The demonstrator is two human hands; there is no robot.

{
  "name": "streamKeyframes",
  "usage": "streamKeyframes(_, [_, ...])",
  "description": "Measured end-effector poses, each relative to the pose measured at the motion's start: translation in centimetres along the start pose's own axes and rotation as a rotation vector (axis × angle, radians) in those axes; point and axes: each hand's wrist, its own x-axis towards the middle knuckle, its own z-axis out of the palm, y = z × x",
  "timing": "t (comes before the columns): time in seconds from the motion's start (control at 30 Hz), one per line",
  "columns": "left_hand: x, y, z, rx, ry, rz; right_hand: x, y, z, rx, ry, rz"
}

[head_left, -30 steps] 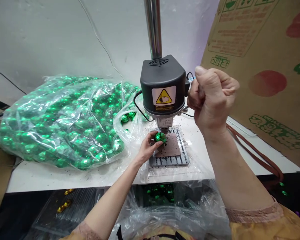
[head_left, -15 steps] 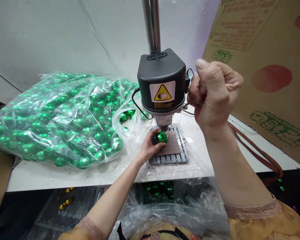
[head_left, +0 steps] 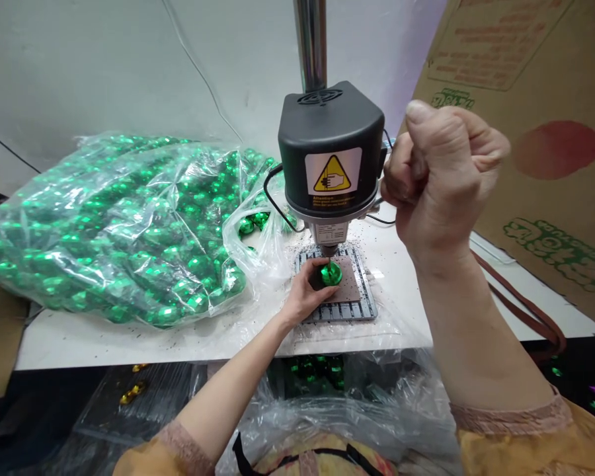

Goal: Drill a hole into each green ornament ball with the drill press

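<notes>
Beneath the black drill press head, a shiny green ball rests on a brown pad over the slotted metal base. My left hand is closed around the ball's left side with thumb and fingers. The drill tip meets the top of the ball. To the right of the drill head, my right hand is raised in a fist; what it grips, if anything, is mostly hidden, near the side of the machine. A warning label faces me on the head.
A large clear bag of green balls lies on the white table at left, its mouth near the base. A big cardboard box leans at right beside a brown strap. More green balls lie in plastic below the table edge.
The camera view has shifted slightly. My left hand still holds the ball, which now shows the drill tip at its top. My right fist has moved a little rightward and up in view.
</notes>
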Motion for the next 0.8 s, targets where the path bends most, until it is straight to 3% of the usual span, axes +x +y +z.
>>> streamKeyframes(0.2, [0.1,-0.6,0.4,-0.075,0.023,-0.048,0.0,-0.4,0.2,0.01,0.009,0.021])
streamKeyframes(0.4, [-0.2,-0.3,0.7,-0.036,0.022,-0.01,-0.1,-0.2,0.1,-0.018,-0.01,-0.021])
streamKeyframes(0.8, [-0.2,-0.1,0.9,-0.078,0.055,-0.031,-3.9,-0.1,-1.0,-0.104,0.033,-0.169])
